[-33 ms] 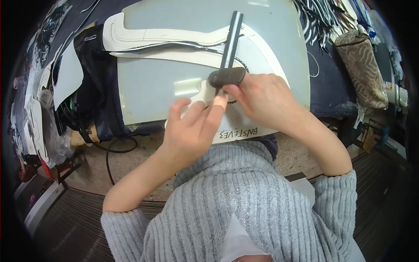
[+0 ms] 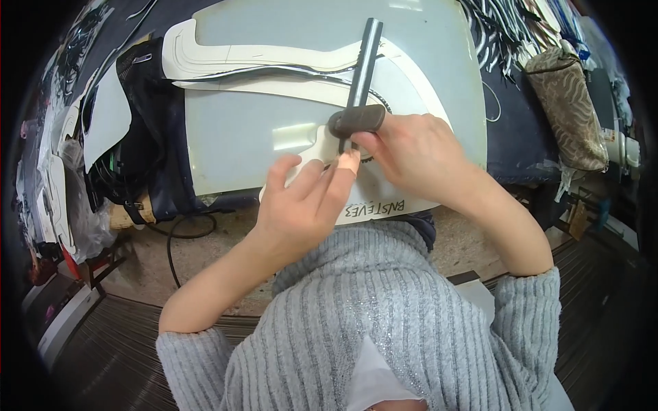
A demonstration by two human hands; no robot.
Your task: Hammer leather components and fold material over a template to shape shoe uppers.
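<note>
My right hand (image 2: 418, 151) grips a hammer (image 2: 363, 120) by one end of its dark brown head, thumb and fingers pressed against it. The hammer's steel tube handle (image 2: 364, 61) points away from me over the board. Just below the head, my left hand (image 2: 301, 198) rests with its fingers spread on a cream pattern piece (image 2: 312, 154), the index fingertip close to the hammer. A long curved cream piece (image 2: 260, 56) with a dark edge stretches to the far left. Part of the work under my hands is hidden.
A pale smooth board (image 2: 240, 147) carries the work. On the left lie a black bag (image 2: 147, 89) and a white cut piece (image 2: 110, 123). A patterned pouch (image 2: 565, 109) and a bundle of dark strips (image 2: 507, 34) lie on the right. A black cable (image 2: 171, 253) hangs in front.
The left index fingertip has shifted slightly toward me, showing a little more below the hammer head. The right hand and hammer look nearly still.
</note>
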